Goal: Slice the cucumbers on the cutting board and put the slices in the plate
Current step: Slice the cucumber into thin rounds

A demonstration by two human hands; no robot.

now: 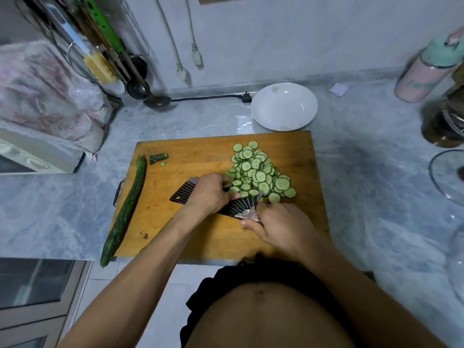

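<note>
Left hand (213,194) lies on the flat black ridged blade (200,197), fingers curled at the slice pile (258,174). Right hand (281,227) grips the handle end. Cutting board (200,237) carries pile; whole cucumber (125,209) along its left edge; white plate (283,106) beyond, just beside the board.

A grey marbled stone bench (200,116) runs below a pale wall. At the back left, a dark metal ladle (150,96) rests with its bowl on the bench, beside a rack of hanging utensils (100,46). A black power cord with a plug (213,97) lies along the wall, and two white plugs (188,66) dangle above it. A floral patterned cloth (42,91) covers a cream appliance (37,156) at left. A pink flask with a mint-green lid (426,69) stands at far right, near a clear glass lid (447,177).
</note>
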